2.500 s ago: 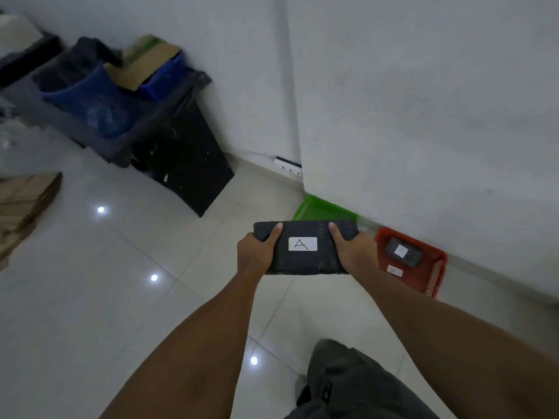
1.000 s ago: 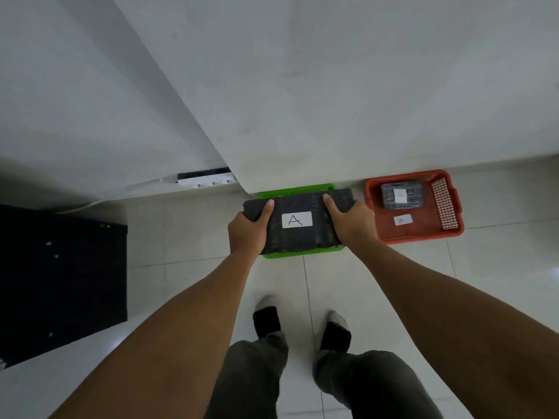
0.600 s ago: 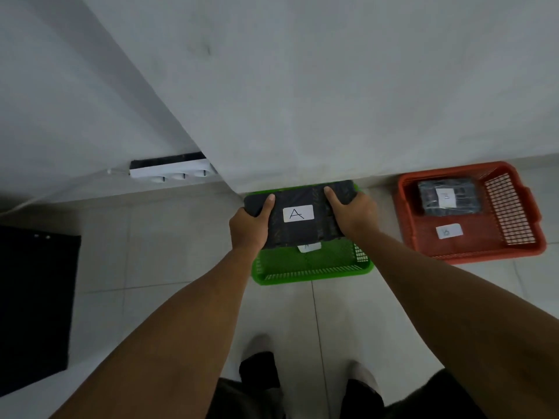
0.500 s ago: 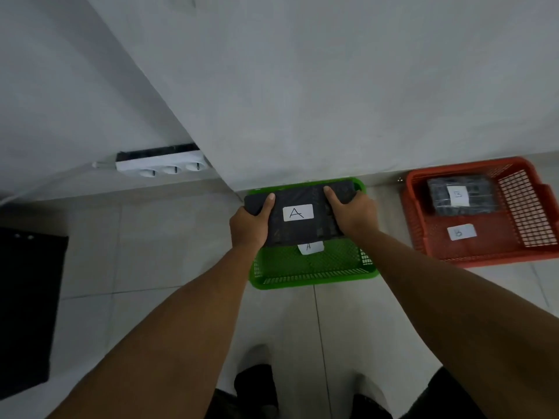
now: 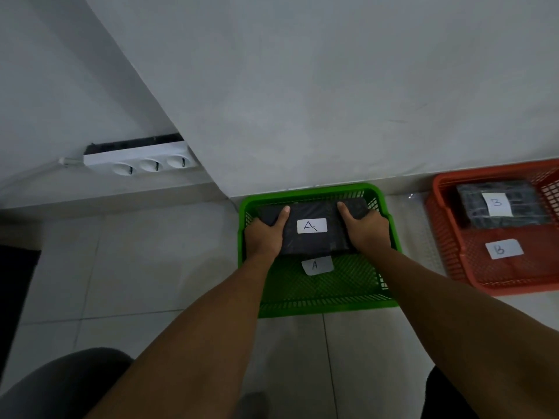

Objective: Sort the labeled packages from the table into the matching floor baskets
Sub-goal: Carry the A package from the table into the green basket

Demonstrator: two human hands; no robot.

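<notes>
A black wrapped package point(image 5: 311, 240) with a white "A" label sits low inside the green basket point(image 5: 326, 306), over its far half. My left hand point(image 5: 264, 237) grips its left end and my right hand point(image 5: 367, 229) grips its right end, thumbs on top. A paper tag marked "A" point(image 5: 316, 265) lies on the green basket's floor just in front of the package. To the right stands the red basket point(image 5: 441, 252) holding a black package labelled "B" point(image 5: 502, 208) and a "B" tag point(image 5: 503, 249).
Both baskets stand on the pale tiled floor against a white wall point(image 5: 332, 86). A white power strip point(image 5: 136, 160) with three sockets lies at the wall's foot to the left. A black object point(image 5: 15, 297) fills the left edge. My knees show at the bottom.
I walked up to the wall and bent down. The "A" package, held in both hands throughout, has gone down from above the green basket into it.
</notes>
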